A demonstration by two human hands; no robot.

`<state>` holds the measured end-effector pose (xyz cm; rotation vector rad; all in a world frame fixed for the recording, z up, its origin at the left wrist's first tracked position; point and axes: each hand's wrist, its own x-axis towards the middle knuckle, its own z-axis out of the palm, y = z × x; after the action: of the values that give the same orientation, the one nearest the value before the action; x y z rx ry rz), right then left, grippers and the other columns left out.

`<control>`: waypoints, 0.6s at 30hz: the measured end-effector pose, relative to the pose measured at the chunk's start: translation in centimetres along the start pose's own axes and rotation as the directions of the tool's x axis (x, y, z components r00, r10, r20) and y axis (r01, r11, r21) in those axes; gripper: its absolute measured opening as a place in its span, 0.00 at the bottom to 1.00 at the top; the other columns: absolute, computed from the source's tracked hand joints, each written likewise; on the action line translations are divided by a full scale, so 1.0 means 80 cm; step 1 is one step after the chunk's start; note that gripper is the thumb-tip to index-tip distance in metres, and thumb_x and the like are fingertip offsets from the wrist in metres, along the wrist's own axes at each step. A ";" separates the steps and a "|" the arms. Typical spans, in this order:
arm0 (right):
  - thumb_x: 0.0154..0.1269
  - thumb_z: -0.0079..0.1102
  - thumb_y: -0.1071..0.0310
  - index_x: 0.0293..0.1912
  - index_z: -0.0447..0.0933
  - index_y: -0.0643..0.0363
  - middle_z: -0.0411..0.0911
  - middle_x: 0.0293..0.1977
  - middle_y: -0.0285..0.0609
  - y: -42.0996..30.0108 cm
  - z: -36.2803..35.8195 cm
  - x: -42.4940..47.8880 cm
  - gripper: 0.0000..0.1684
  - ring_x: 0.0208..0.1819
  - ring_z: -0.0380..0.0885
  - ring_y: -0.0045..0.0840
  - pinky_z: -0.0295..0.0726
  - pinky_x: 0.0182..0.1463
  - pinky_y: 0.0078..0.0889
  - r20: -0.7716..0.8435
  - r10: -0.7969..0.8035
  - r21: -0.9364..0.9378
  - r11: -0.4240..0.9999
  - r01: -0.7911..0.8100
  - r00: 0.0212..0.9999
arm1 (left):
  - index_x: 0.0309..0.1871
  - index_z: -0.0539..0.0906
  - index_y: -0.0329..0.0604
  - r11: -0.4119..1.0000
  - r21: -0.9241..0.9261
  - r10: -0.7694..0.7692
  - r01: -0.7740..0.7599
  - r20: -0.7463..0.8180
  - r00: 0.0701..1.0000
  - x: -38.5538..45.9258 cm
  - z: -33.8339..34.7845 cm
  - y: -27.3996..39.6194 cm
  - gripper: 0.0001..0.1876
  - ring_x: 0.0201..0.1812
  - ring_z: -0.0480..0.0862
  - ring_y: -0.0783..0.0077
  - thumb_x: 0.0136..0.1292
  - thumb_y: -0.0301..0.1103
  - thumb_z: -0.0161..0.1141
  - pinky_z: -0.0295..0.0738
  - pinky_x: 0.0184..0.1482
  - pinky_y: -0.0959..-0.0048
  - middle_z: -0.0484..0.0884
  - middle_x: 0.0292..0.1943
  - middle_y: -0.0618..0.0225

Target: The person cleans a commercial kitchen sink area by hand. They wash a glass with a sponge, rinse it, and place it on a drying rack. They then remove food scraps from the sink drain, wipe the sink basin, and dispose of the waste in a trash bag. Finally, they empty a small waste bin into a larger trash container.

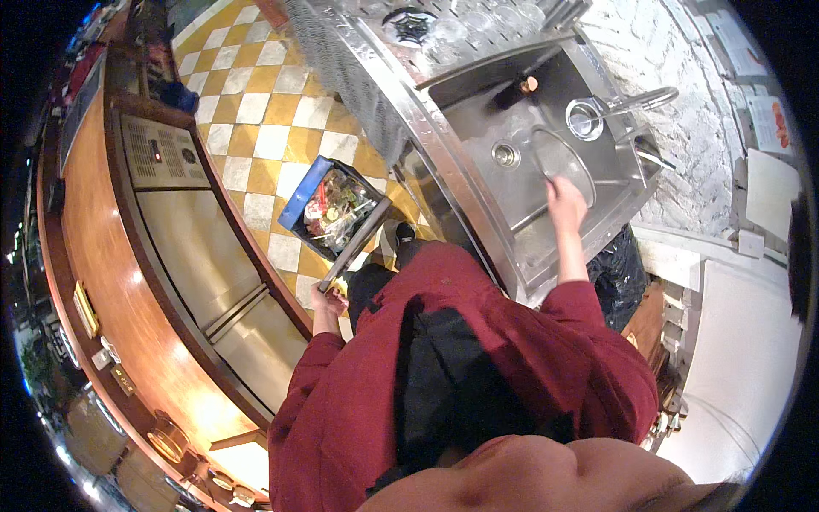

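My left hand [329, 301] grips the near end of a long grey bar-like edge [358, 242] beside a waste bin. The bin has a blue side [304, 195] and a black liner, and mixed rubbish [336, 208] shows inside it. Over the steel sink [470, 105], my right hand [567, 203] is closed on a round mesh strainer [569, 163], near its rim. The strainer is tilted inside the basin, and my fingers hide part of it. A dark object with a copper-coloured end [528, 85] lies towards the basin's far side.
A curved tap [646, 99] stands at the sink's right. Above the basin is a slotted steel drainboard [473, 32]. A wooden counter [121, 288] with fridge doors [198, 249] runs along my left. A black bag [617, 265] sits below the sink on checkered floor tiles [272, 137].
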<state>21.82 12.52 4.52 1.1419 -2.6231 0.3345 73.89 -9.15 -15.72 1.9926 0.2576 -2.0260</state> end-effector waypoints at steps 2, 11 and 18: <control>0.55 0.62 0.65 0.35 0.78 0.53 0.81 0.31 0.42 0.018 0.051 -0.008 0.07 0.34 0.81 0.36 0.79 0.36 0.40 0.161 -0.066 -0.110 0.990 0.085 0.985 | 0.28 0.69 0.46 0.999 0.046 -0.004 0.004 0.004 1.000 0.009 -0.014 -0.003 0.23 0.19 0.65 0.68 0.58 0.59 0.46 0.58 0.22 0.68 0.67 0.16 0.71; 0.62 0.52 0.54 0.45 0.79 0.48 0.82 0.39 0.45 0.084 0.234 0.044 0.16 0.43 0.82 0.40 0.78 0.46 0.47 0.517 0.196 -0.296 0.954 -0.041 0.833 | 0.36 0.72 0.46 0.999 0.011 -0.046 0.046 -0.037 0.998 -0.007 -0.011 -0.028 0.32 0.23 0.67 0.68 0.56 0.71 0.47 0.59 0.25 0.68 0.69 0.22 0.70; 0.66 0.54 0.64 0.43 0.77 0.61 0.80 0.36 0.43 0.143 0.212 0.105 0.12 0.33 0.80 0.29 0.79 0.38 0.29 0.497 0.511 0.780 0.090 -0.619 0.701 | 0.31 0.73 0.42 0.989 -0.112 -0.089 0.098 0.078 0.993 -0.030 0.004 -0.041 0.30 0.19 0.68 0.68 0.58 0.65 0.46 0.62 0.22 0.70 0.69 0.18 0.70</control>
<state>5.41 9.15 -9.89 0.0781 -2.7658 2.2489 72.56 -5.98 -13.54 1.8656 0.4504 -2.0846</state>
